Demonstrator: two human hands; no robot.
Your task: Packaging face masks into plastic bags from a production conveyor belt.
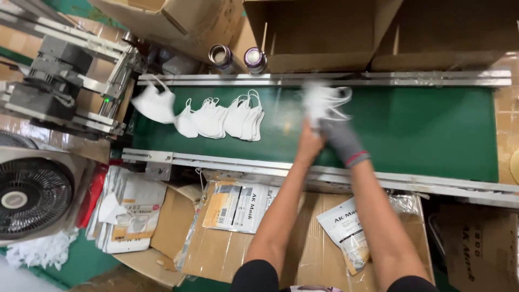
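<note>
Both your hands are out over the green belt (pixel 432 130) right now, meeting at a blurred white bunch of masks (pixel 323 103) just past 12 o'clock from your wrists. Your left hand (pixel 310 143) is bare, your right hand (pixel 339 138) wears a grey glove with a red cuff, and both look closed around the bunch, though the blur keeps me from reading the individual fingers. The bunch sits above the belt's middle, near the far rail (pixel 324 80).

Off at your 9 o'clock, a row of masks (pixel 224 119) lies overlapped on the belt, and one more mask (pixel 155 104) hangs at the mouth of the machine (pixel 59 81), tilted, just leaving it.

By my reading, you're in the gathering step: squaring a stack in hand. The next move calls for a firm, even pinch so the ear loops don't snag or splay, and a bag ready. Printed pouches (pixel 235 205) lie at 6 o'clock, below the near rail (pixel 270 167), with another pouch (pixel 348 230) under your right forearm and a stack more (pixel 132 213) at 8 o'clock beside the fan (pixel 32 197).
</note>
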